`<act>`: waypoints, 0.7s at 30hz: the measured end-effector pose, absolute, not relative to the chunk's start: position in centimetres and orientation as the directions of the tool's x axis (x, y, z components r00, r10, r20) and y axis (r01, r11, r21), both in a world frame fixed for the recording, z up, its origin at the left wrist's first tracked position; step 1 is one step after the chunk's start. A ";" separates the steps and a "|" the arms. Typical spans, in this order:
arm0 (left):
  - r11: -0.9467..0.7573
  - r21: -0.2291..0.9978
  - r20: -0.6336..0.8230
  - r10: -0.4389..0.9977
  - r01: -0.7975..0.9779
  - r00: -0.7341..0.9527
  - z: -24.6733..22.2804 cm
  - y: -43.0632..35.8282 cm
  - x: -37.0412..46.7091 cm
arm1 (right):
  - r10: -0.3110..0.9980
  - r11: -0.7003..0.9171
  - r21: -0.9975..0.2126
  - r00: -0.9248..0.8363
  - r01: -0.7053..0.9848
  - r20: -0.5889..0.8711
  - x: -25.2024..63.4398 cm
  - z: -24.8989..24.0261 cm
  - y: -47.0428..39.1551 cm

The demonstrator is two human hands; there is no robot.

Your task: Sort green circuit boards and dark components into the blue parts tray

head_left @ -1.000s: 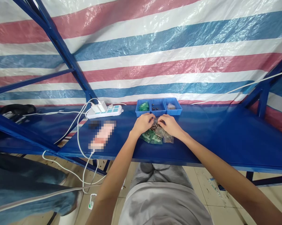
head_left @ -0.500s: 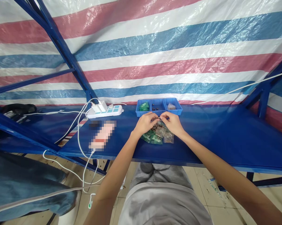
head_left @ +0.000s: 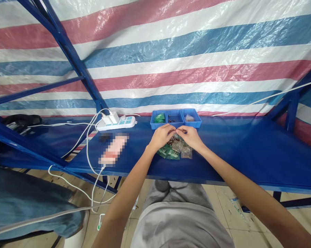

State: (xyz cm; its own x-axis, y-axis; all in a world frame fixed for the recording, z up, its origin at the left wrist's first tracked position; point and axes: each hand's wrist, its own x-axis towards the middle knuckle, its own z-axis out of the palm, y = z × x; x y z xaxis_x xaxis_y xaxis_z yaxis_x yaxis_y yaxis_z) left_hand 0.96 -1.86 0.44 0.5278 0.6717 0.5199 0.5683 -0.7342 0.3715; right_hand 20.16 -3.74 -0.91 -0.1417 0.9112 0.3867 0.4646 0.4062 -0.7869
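My left hand (head_left: 161, 135) and my right hand (head_left: 190, 135) meet at the fingertips, just in front of a blue divided tray (head_left: 175, 126). Both are closed in a pinch; whatever lies between the fingertips is too small to make out. Under and in front of them is a pile of small clear bags, with green pieces (head_left: 173, 154) at the left and brownish pieces (head_left: 186, 152) at the right. The tray's left compartment holds green packets (head_left: 159, 118), the middle one a few small dark parts, the right one a clear bag (head_left: 189, 118).
A white power strip (head_left: 128, 122) with plugs and white cables lies left of the tray. Nearer is a blurred pinkish item (head_left: 114, 151) on a cable. Another person's legs (head_left: 36, 203) show at lower left. Blue frame posts (head_left: 78, 65) stand before a striped sheet (head_left: 170, 75).
The fingertips of my two hands have drawn slightly closer, and the small dark item seen between them earlier is no longer visible. The bags and tray look unchanged.
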 end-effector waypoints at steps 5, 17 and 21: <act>-0.732 0.380 0.523 0.675 0.566 0.521 0.2 -1.9 1.2 | 0.902 0.410 -0.760 -0.103 0.505 0.419 20.1 -0.9 -3.7; -0.740 0.359 0.538 0.662 0.568 0.522 0.5 -2.0 1.3 | 0.871 0.451 -0.651 -0.143 0.611 0.470 20.1 -1.2 -3.6; -0.747 0.366 0.559 0.653 0.555 0.511 0.2 -1.8 1.3 | 0.868 0.464 -0.676 -0.141 0.573 0.476 20.0 -1.2 -3.6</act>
State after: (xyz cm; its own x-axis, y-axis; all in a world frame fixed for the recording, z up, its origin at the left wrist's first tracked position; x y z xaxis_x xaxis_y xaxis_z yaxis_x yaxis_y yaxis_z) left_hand 1.31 -1.79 0.21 0.5105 0.6531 0.5593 0.5546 -0.7472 0.3663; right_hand 20.04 -3.61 -1.18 -0.1406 0.8681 0.4760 0.5726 0.4635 -0.6762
